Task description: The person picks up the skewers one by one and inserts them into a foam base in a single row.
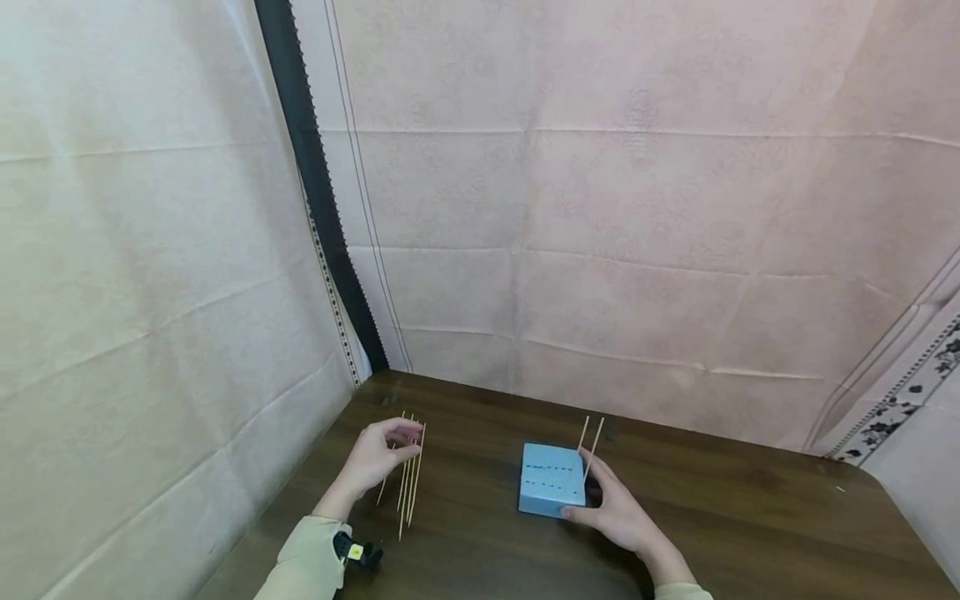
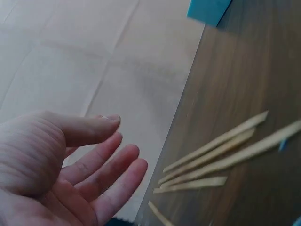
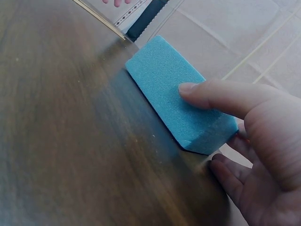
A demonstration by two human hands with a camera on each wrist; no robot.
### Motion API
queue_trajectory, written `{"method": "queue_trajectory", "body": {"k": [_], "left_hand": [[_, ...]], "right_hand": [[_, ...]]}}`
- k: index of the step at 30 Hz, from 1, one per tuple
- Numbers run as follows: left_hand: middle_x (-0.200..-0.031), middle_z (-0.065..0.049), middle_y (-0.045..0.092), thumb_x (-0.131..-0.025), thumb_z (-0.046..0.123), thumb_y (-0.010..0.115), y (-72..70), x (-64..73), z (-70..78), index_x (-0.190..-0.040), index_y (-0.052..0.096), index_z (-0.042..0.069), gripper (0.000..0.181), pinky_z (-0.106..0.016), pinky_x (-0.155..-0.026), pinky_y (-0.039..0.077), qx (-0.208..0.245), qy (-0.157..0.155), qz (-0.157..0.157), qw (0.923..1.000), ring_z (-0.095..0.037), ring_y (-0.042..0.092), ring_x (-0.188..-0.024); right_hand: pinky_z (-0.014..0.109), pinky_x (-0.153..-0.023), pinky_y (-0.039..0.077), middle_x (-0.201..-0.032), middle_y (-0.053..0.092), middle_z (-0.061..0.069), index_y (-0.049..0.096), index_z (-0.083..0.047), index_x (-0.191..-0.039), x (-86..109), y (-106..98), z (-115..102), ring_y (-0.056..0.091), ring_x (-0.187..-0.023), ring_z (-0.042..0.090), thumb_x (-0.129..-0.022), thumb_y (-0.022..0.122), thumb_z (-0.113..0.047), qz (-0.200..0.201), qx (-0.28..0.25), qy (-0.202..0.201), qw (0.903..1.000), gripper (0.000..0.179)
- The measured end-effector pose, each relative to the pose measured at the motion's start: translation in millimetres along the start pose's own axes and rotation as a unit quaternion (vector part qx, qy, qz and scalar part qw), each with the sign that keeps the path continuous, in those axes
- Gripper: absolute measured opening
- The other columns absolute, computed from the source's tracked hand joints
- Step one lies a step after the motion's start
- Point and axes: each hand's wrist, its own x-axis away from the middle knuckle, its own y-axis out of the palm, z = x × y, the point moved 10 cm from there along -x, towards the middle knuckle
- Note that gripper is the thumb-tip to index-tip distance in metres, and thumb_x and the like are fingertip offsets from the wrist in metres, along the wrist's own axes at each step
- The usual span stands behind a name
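Note:
A blue foam block (image 1: 551, 501) with rows of small dark marks on top rests on the table. Two thin wooden sticks (image 1: 594, 448) rise from its right side. My right hand (image 1: 618, 512) grips the block's right end, its thumb pressed against the near face; the other fingers are partly hidden in the right wrist view. Over at the left, several loose wooden sticks (image 2: 216, 141) lie roughly side by side on the table. Just above them hovers my left hand (image 1: 378, 457), fingers loosely bent and thumb apart, with nothing held in the left wrist view.
The brown wooden table (image 1: 480, 558) ends at a pale cloth curtain (image 1: 615, 250) behind and another cloth (image 1: 150, 333) on the left. A dark strip (image 1: 322, 183) runs down the corner. A black device (image 1: 356, 550) sits on the left wrist.

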Motion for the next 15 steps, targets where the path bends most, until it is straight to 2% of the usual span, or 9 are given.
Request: {"method": "queue_trajectory", "body": {"k": [6,15], "left_hand": [[-0.113,-0.012,0.076,-0.090,-0.002,0.083,-19.3,-1.3,-21.6,-0.122,0.076,0.003,0.033,-0.041,-0.082,0.059,-0.028,-0.028,0.024,0.9989,-0.022,0.072,-0.095],[-0.110,-0.010,0.075,-0.087,-0.003,0.084,-28.0,2.2,-39.9,-0.123,0.076,0.003,0.038,-0.039,-0.078,0.059,-0.046,-0.070,0.028,0.9961,-0.024,0.071,-0.095]], "right_hand": [[0.068,-0.114,0.037,-0.169,0.032,0.023,0.027,-0.012,-0.170,-0.2,0,1,0.046,-0.145,0.044,-0.083,0.094,-0.037,0.000,-0.007,0.005,1.0000,0.113],[0.070,-0.114,0.035,-0.172,0.026,0.022,0.024,-0.013,-0.171,-1.1,2,4,0.038,-0.150,0.045,-0.083,0.093,-0.038,-0.007,-0.014,-0.002,0.9999,0.114]]}}
